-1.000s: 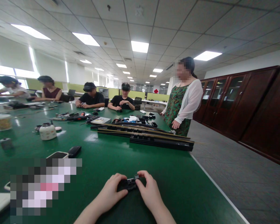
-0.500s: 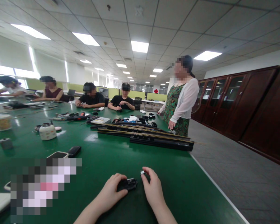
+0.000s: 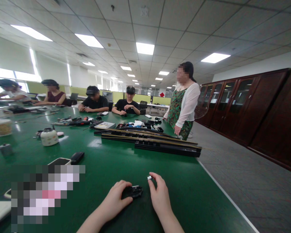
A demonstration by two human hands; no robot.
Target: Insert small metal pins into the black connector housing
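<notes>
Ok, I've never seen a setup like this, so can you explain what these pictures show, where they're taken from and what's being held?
No machine: these are a person's bare hands, seen from a camera worn on their head, looking forward and down. The left hand holds a black part. The right hand, apart from it, pinches a small, partly white piece. On the green table, black rails lie farther off with thin yellow rods on top, and a jar stands to the left. A person stands on the right; others sit beyond.
</notes>
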